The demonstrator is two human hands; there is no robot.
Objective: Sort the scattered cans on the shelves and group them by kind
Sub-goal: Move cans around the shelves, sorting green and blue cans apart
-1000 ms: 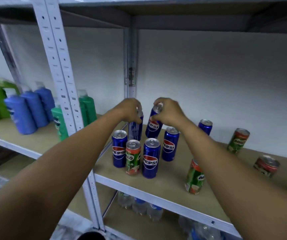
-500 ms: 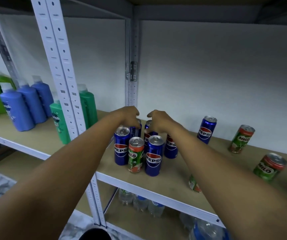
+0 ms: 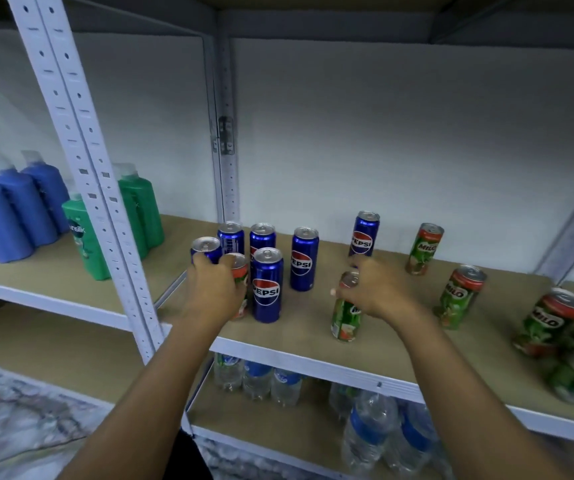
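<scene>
Several blue Pepsi cans (image 3: 267, 285) stand grouped at the left of the beige shelf board (image 3: 313, 329), and one more Pepsi can (image 3: 365, 233) stands apart near the back wall. My left hand (image 3: 214, 287) wraps a green-and-red Milo can (image 3: 241, 275) at the front of that group and hides most of it. My right hand (image 3: 377, 289) grips the top of a second Milo can (image 3: 346, 318) standing near the front edge. Other Milo cans (image 3: 424, 249) (image 3: 460, 297) stand to the right, with several more (image 3: 552, 320) clustered at the far right edge.
A white perforated upright (image 3: 81, 150) stands just left of the cans. Blue shampoo bottles (image 3: 19, 209) and green shampoo bottles (image 3: 140, 209) fill the neighbouring shelf. Water bottles (image 3: 258, 379) stand on the lower shelf. A grey shelf hangs overhead.
Both hands left the back Pepsi cans and drew toward the front edge. The left one came down on the Milo can among the Pepsi cans, the right one on the front Milo can.
</scene>
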